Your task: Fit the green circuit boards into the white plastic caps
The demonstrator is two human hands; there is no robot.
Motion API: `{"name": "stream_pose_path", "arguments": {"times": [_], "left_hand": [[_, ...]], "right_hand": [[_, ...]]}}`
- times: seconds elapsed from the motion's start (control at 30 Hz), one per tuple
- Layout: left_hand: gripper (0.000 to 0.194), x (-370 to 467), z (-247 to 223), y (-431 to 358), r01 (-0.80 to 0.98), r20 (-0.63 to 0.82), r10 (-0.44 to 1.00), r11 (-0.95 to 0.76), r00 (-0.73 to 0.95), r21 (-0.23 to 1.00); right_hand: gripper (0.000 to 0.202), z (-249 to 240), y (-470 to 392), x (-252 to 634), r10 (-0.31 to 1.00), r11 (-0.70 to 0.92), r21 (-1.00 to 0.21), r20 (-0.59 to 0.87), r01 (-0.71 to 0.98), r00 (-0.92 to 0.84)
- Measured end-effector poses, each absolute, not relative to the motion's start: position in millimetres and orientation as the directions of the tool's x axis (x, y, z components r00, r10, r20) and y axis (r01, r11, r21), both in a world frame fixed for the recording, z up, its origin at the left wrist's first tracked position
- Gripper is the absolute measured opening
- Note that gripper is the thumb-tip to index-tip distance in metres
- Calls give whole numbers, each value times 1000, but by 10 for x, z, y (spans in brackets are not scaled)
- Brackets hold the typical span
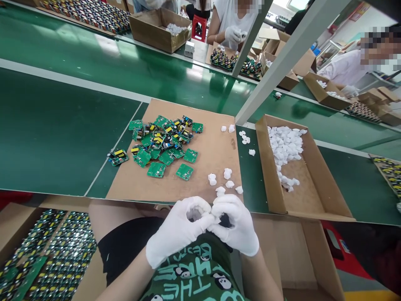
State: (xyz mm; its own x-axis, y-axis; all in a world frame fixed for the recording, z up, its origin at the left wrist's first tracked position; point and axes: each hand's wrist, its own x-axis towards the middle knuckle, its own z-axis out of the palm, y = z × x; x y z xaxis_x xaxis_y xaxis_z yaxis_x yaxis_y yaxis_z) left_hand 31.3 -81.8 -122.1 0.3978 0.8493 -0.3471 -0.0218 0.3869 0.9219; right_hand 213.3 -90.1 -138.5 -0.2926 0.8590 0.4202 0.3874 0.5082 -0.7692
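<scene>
My left hand (pixel 184 228) and my right hand (pixel 236 228), both in white gloves, meet fingertip to fingertip in front of my body, just off the table's near edge. The fingers of each are pinched; anything white between them blends with the gloves and I cannot make it out. Just beyond the fingertips, several small crumpled white pieces (pixel 212 179) lie on a cardboard sheet (pixel 216 150). Farther left on that sheet is a heap of green circuit boards (pixel 166 156), some face down, others showing yellow and black components.
An open cardboard box (pixel 316 196) of white pieces (pixel 285 144) stands on the right. One board (pixel 118 157) lies left of the sheet. Packed boards (pixel 62 259) fill a box at lower left. A slanted metal post (pixel 282 62) rises beyond. Co-workers (pixel 233 25) sit across the green line.
</scene>
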Motion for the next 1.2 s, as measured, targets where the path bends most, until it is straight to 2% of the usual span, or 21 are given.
{"name": "stream_pose_path", "arguments": {"times": [0.1, 0.17, 0.23, 0.3, 0.37, 0.43, 0.53, 0.7, 0.8, 0.9, 1.0, 1.1, 1.2], "left_hand": [[16, 273, -1188, -803, -112, -353, 862, 417, 363, 902], [13, 255, -1229, -786, -127, -356, 898, 397, 260, 909], [11, 263, -1317, -765, -69, -305, 945, 315, 121, 947], [13, 300, -1419, -745, 41, -179, 984, 179, 20, 983], [18, 349, -1504, -733, 151, -44, 999, 49, -32, 987], [27, 390, -1560, -729, 234, 36, 998, -23, -52, 972], [33, 408, -1600, -730, 375, 80, 997, -71, -7, 924], [29, 409, -1610, -687, 640, 173, 975, -223, 142, 735], [30, 445, -1598, -638, 673, 184, 958, -287, 222, 681], [29, 481, -1603, -614, 692, 163, 951, -304, 263, 655], [28, 482, -1639, -625, 703, 183, 949, -313, 257, 639], [26, 458, -1688, -646, 697, 232, 943, -333, 240, 635], [25, 439, -1728, -658, 690, 268, 934, -357, 238, 630]], "right_hand": [[12, -1390, -842, 2174, 945, 324, -914, 298, 244, -138], [7, -1396, -731, 2269, 967, 242, -940, 254, 241, 22], [18, -1411, -544, 2406, 947, 188, -915, 266, 357, 181], [32, -1439, -296, 2540, 919, 114, -825, 299, 554, 256], [32, -1472, -48, 2633, 926, 72, -709, 309, 702, 218], [24, -1488, 113, 2682, 949, 100, -635, 292, 766, 117], [25, -1468, 58, 2732, 954, 144, -606, 295, 782, 54], [33, -1495, -534, 2844, 962, 64, -581, 252, 812, 105], [23, -1564, -753, 2843, 955, 135, -536, 295, 834, 36], [12, -1580, -781, 2796, 936, 141, -540, 345, 830, 66], [18, -1545, -717, 2742, 911, 197, -535, 409, 822, 48], [31, -1523, -644, 2665, 876, 314, -446, 476, 838, -75], [38, -1537, -601, 2584, 904, 342, -430, 394, 835, -168]]}}
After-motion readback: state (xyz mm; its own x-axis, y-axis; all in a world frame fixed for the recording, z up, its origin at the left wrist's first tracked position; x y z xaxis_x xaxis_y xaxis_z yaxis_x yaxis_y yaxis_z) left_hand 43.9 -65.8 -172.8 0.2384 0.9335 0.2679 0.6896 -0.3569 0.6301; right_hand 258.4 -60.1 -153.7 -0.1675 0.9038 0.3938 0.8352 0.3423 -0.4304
